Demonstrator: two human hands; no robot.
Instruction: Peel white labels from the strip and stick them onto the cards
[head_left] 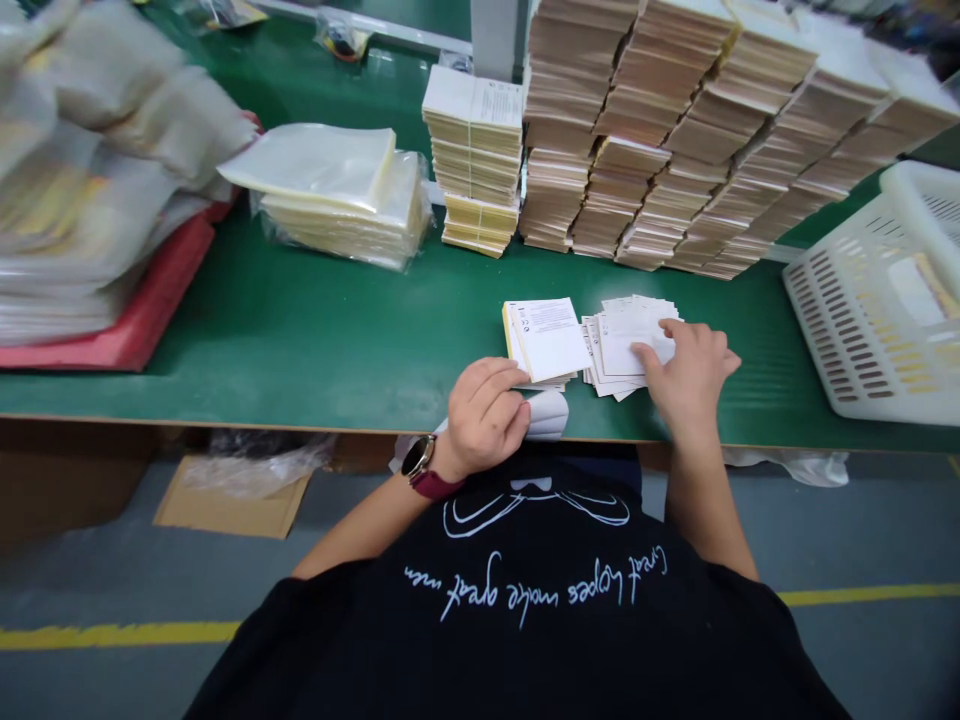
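My left hand (pixel 487 415), with a watch on its wrist, is closed on a fanned bunch of white papers (pixel 548 415) at the table's front edge. Just above it lies a small stack of printed white cards (pixel 551 338) with a yellowish side; my left fingertips are at its lower left corner. To the right, a loose, uneven pile of white cards (pixel 622 345) rests on the green table. My right hand (pixel 686 375) is over the right side of this pile, thumb and fingers apart, with the fingertips at the top card.
Tall stacks of booklets (pixel 645 130) stand at the back right, beside a tied stack (pixel 472 160). A white basket (pixel 862 310) is at the right. Bagged sheets (pixel 337 200) and a red tray (pixel 161 300) with plastic bags sit on the green table (pixel 337 340) at the left.
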